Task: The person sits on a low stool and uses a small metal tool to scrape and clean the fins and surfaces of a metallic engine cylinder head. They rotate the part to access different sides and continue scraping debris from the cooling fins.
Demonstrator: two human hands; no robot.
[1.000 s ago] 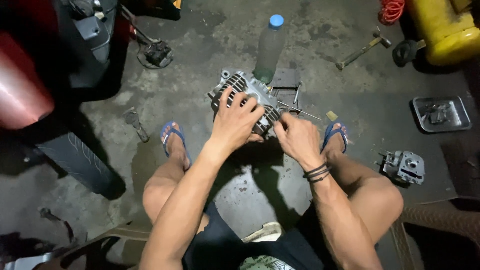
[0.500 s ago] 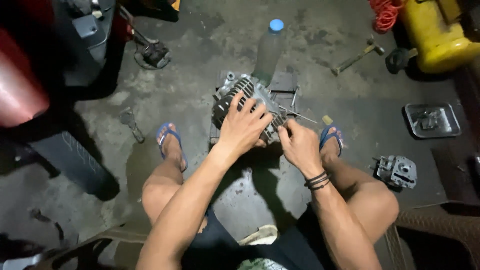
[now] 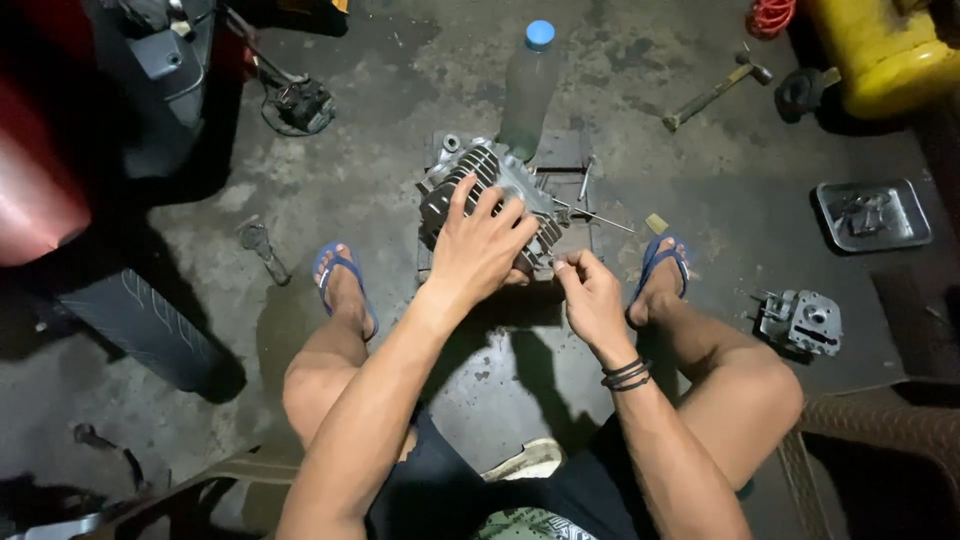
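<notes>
A finned engine cylinder (image 3: 490,195) sits on the concrete floor (image 3: 380,130) between the person's sandalled feet, its long axis slanting from upper left to lower right. The left hand (image 3: 480,245) lies spread across its fins, pressing down. The right hand (image 3: 590,290) pinches something small at the lower-right corner. A plastic bottle (image 3: 528,85) stands just behind.

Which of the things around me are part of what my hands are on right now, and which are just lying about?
In hand:
finned engine cylinder, left hand spread on top
right hand pinching at its side
thin rod beside it

Lying about:
plastic bottle
hammer
metal tray
cylinder head
yellow tank
</notes>
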